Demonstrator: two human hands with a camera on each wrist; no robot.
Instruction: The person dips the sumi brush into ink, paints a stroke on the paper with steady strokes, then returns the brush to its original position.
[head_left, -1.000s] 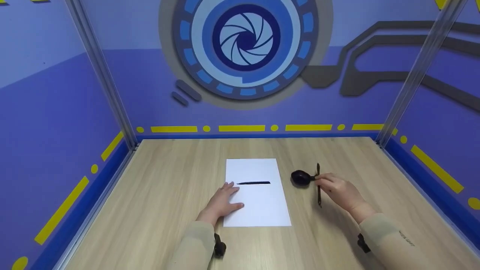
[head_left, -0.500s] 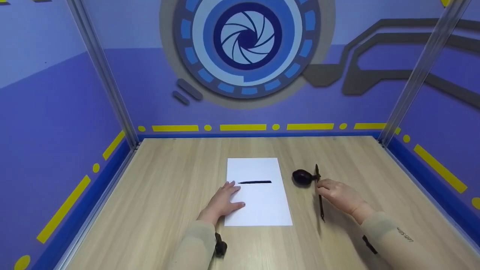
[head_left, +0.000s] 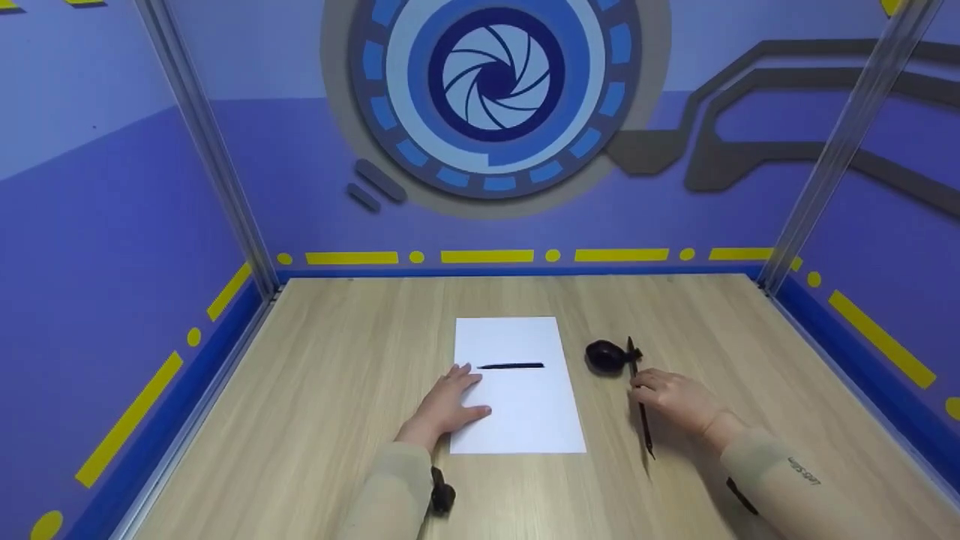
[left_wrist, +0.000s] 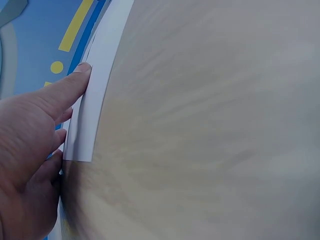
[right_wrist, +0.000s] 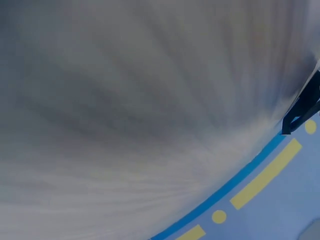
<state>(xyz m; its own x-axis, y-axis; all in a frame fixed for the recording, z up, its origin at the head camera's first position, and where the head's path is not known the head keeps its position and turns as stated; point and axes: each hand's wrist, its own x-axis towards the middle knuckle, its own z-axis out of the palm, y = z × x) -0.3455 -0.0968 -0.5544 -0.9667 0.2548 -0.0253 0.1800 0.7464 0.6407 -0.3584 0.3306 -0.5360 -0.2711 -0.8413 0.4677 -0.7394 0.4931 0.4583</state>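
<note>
My left hand (head_left: 442, 405) rests spread on the left side of a white sheet of paper (head_left: 517, 420); the left wrist view shows its thumb (left_wrist: 82, 72) on the sheet's edge. A thick black horizontal stroke (head_left: 510, 366) marks the paper. To the right, my right hand (head_left: 679, 401) pinches a slim dark brush (head_left: 645, 427) around its middle. The brush's pointed far end lies across the short handle of a round black ink dish (head_left: 605, 357). Its near end points toward me, with a shadow beside it. In the right wrist view the right hand is not seen.
The wooden table (head_left: 352, 337) is bounded by blue-purple panels (head_left: 285, 187) on the left, back and right. A dark object (right_wrist: 302, 107), unclear in kind, shows at the right wrist view's edge.
My right hand has slid from beside the dish's handle toward me, and the brush has shifted nearer and swung its near end right. The left hand and paper stay put.
</note>
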